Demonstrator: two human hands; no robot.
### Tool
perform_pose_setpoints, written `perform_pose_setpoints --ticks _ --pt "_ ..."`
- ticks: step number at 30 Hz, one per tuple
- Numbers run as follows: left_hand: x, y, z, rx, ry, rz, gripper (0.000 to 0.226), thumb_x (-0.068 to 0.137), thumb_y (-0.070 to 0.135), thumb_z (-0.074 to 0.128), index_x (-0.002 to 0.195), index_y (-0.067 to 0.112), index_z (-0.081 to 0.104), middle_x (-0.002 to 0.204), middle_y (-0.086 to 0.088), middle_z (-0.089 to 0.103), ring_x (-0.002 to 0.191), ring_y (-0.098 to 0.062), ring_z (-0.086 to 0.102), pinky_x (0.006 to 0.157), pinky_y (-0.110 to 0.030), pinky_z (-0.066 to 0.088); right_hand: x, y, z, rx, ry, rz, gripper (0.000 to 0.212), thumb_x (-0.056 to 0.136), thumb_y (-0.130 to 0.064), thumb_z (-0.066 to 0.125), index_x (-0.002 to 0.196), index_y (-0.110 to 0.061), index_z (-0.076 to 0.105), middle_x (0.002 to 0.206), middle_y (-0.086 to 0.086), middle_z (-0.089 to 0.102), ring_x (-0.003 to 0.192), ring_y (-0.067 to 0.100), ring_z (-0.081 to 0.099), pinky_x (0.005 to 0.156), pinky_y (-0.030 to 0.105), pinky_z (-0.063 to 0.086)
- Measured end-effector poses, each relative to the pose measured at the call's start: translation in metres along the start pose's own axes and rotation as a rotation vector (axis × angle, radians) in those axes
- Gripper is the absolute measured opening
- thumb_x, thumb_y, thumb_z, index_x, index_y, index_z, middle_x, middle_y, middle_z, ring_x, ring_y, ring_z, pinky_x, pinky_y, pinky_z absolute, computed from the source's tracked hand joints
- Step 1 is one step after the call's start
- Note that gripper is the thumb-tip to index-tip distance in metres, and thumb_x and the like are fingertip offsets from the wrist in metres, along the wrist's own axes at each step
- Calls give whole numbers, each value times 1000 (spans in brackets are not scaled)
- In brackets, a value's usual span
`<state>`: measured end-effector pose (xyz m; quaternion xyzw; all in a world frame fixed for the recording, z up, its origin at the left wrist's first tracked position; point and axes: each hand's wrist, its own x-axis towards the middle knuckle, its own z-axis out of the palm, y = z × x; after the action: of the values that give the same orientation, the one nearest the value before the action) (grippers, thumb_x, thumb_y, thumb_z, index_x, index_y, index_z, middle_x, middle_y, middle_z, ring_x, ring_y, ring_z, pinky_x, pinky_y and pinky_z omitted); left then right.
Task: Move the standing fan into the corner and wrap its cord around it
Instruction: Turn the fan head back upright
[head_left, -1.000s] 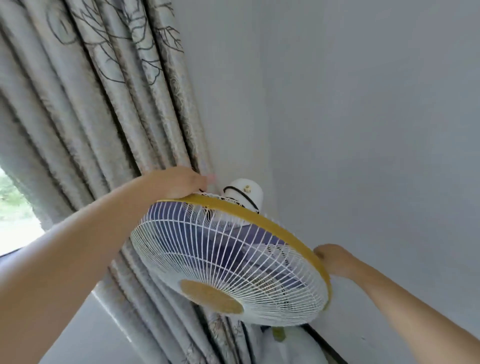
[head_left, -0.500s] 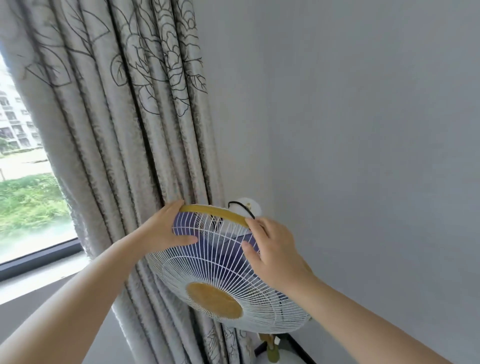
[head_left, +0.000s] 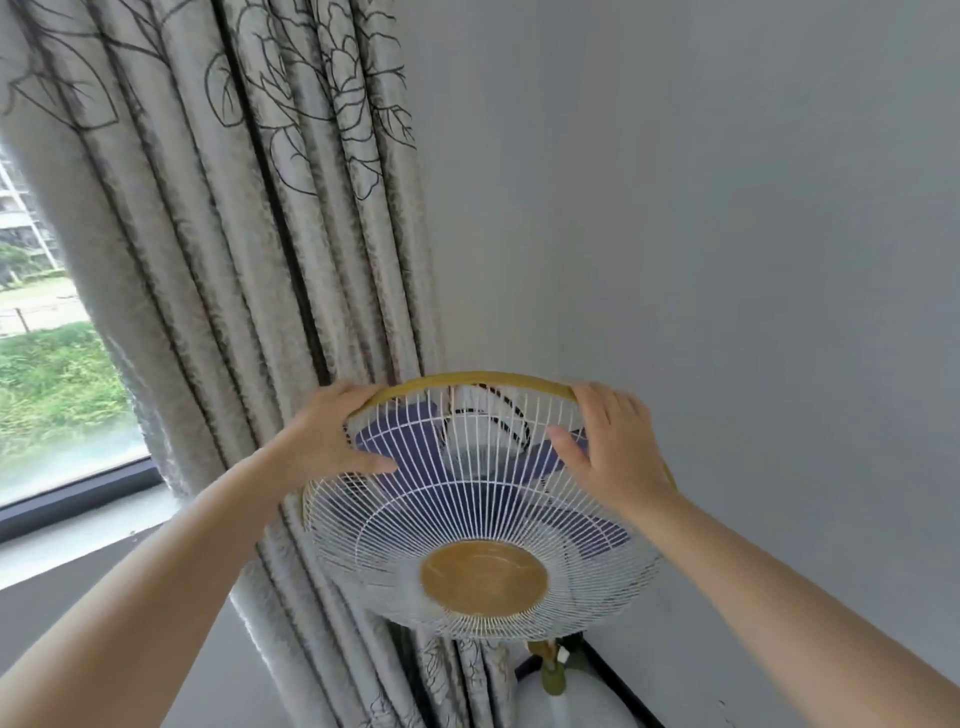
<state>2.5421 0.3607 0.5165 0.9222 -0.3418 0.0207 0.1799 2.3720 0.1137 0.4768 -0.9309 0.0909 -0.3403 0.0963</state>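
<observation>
Standing in the corner where the curtain (head_left: 218, 260) meets the grey wall (head_left: 727, 234), the standing fan (head_left: 483, 519) has its head tilted, the white wire grille facing up toward the camera. Its yellow rim (head_left: 467, 378) runs across the top edge, and a round yellow cap (head_left: 484, 578) sits at the centre of the grille; dark blue blades (head_left: 395, 441) show through the wires. The left hand (head_left: 327, 441) grips the upper left of the rim, fingers (head_left: 337, 397) curled over the back edge and the thumb pressed flat on the grille. The right hand (head_left: 615, 452) grips the upper right of the rim in like manner, fingers wrapped over the top and the thumb lying on the grille wires. Both hands are closed on the fan head. A black cord (head_left: 511, 421) is visible through the grille, looped on the white motor housing behind the blades; how far it is wound cannot be told. Below the head, a short length of the yellow-green pole (head_left: 548, 670) and part of the white base (head_left: 566, 701) appear, close to the dark skirting at the foot of the wall. A window (head_left: 47, 364) lies left of the curtain.
</observation>
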Motion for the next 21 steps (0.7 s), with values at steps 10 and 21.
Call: perform_pose_setpoints --ticks 10,21 --pt "-5 20 26 -245 90 -5 105 40 59 73 131 30 28 125 4 48 115 -21 45 88 -37 39 18 10 15 142 205 275 64 82 -46 15 103 -1 56 101 16 63 94 32 55 87 41 39" --pt "-24 88 64 -51 360 21 96 55 66 63 134 24 27 129 -11 47 115 -31 45 88 -43 43 56 87 15 474 174 208 47 88 -25 23 94 7 57 96 29 61 91 36 56 75 33 40"
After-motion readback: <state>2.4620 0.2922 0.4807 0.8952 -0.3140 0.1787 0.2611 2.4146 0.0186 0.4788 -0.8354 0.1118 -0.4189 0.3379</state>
